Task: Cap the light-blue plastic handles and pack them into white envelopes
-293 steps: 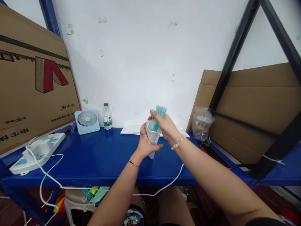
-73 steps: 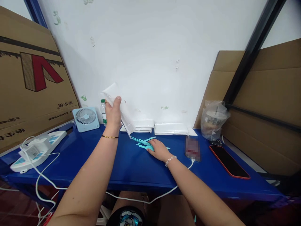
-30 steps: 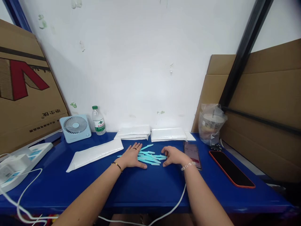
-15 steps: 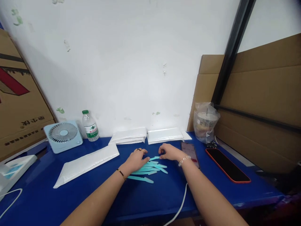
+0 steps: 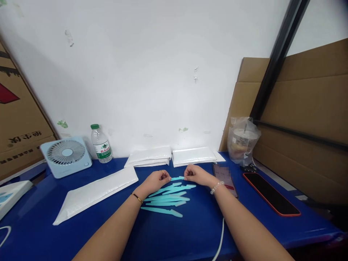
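The left hand [image 5: 154, 182] and the right hand [image 5: 198, 175] are positioned above the rear middle of the blue worktop [image 5: 176, 235], facing each other. The grip of each hand is closed in a pinch, thumb against fingers, on one turquoise stick [image 5: 177, 178]: the left hand at its left end, the right hand at its right end. The held stick lies roughly level, spanning the gap between the two hands. The loose sticks [image 5: 168, 198], also turquoise, are fanned out on the worktop directly in front of it; several overlap, and the nearest lies slightly apart with its notched end to the right. A flat white packet [image 5: 98, 194] lies obliquely to the left of the left hand. Behind the hands, the left packet stack [image 5: 149, 156] and the right packet stack [image 5: 194, 156] rest side by side near the wall [image 5: 152, 72]. A phone [image 5: 225, 179] lies just beside the right hand; an orange-edged phone [image 5: 270, 194] lies farther right.
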`<state>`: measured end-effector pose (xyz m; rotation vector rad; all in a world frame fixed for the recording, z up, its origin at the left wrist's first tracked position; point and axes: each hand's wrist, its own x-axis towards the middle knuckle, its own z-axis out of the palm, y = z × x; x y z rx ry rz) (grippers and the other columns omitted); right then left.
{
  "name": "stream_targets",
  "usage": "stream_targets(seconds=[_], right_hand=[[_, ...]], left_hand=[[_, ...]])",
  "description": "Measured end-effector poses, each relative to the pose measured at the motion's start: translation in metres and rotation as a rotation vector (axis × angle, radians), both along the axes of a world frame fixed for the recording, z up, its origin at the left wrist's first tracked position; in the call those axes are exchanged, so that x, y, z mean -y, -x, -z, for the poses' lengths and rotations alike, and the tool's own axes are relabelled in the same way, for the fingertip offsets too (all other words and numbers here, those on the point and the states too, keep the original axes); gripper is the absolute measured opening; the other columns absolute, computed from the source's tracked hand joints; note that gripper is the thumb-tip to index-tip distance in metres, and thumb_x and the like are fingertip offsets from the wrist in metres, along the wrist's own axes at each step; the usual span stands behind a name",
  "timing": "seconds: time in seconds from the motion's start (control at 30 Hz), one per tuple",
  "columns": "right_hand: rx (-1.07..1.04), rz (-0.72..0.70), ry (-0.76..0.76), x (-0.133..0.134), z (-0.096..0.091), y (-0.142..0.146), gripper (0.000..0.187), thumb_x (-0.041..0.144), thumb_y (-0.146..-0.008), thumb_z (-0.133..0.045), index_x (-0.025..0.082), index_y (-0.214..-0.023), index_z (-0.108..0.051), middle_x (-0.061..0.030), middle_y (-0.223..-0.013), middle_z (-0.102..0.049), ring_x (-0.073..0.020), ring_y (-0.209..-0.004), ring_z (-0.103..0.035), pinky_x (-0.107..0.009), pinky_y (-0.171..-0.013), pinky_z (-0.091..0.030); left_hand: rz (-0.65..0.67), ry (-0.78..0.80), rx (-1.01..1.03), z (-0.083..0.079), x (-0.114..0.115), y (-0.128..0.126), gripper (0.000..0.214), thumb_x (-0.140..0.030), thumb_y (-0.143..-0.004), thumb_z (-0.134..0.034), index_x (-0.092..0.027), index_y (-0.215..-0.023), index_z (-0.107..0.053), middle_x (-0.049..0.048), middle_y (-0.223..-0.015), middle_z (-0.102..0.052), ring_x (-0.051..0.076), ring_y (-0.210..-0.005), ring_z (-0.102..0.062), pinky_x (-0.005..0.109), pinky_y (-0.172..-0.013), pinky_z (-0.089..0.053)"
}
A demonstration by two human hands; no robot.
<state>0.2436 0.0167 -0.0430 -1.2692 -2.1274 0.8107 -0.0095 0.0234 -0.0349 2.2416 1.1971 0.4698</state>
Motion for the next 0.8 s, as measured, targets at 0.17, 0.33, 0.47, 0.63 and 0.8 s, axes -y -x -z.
stream_targets(seconds=[0.17, 0.33, 0.47, 0.63, 0.8], right_hand=[[0.02, 0.01, -0.085, -0.001, 0.002, 0.003, 0.012, 0.028, -0.074, -0.063, 0.016, -0.076, -0.064, -0.0016, -0.082, -0.056, -0.0121, -0.068, -0.051, -0.022, -0.061, -0.041], [0.08, 0.105, -0.049, -0.002, -0.002, -0.006, 0.014, 0.03, -0.072, -0.067, 0.016, -0.075, -0.064, -0.0017, -0.079, -0.057, -0.0129, -0.067, -0.052, -0.022, -0.058, -0.04], [0.102, 0.056, -0.195, 0.005, -0.008, 0.009, 0.016, 0.033, -0.072, -0.068, 0.018, -0.075, -0.066, -0.0022, -0.085, -0.054, -0.0135, -0.074, -0.052, -0.023, -0.066, -0.041], [0.183, -0.037, -0.14, 0.01, -0.008, 0.028, 0.014, 0.031, -0.069, -0.071, 0.018, -0.075, -0.068, -0.0023, -0.084, -0.054, -0.0142, -0.074, -0.052, -0.023, -0.064, -0.04], [0.142, -0.048, -0.065, 0.004, -0.008, 0.012, 0.01, 0.026, -0.069, -0.068, 0.016, -0.07, -0.067, -0.0019, -0.082, -0.055, -0.0129, -0.071, -0.052, -0.022, -0.062, -0.04]], left_hand=[[0.019, -0.06, -0.059, -0.002, -0.001, 0.0, 0.034, -0.047, -0.084, -0.042, -0.022, -0.081, -0.065, -0.0003, -0.081, -0.065, 0.015, -0.074, -0.055, 0.025, -0.068, -0.038], [-0.056, -0.086, -0.136, -0.007, 0.0, 0.006, 0.034, -0.049, -0.082, -0.044, -0.025, -0.096, -0.063, 0.0009, -0.089, -0.063, 0.017, -0.082, -0.056, 0.026, -0.07, -0.039], [-0.091, -0.185, -0.167, -0.011, 0.009, 0.002, 0.042, -0.052, -0.071, -0.058, -0.025, -0.103, -0.06, 0.003, -0.097, -0.06, 0.021, -0.091, -0.055, 0.028, -0.074, -0.04], [0.009, -0.157, -0.219, -0.013, 0.013, -0.005, 0.025, -0.047, -0.072, -0.059, -0.023, -0.075, -0.067, 0.001, -0.083, -0.062, 0.018, -0.083, -0.056, 0.026, -0.068, -0.037], [-0.052, -0.09, -0.218, -0.01, 0.007, -0.003, 0.024, -0.044, -0.073, -0.058, -0.022, -0.073, -0.066, -0.0007, -0.075, -0.065, 0.015, -0.068, -0.057, 0.025, -0.06, -0.036]])
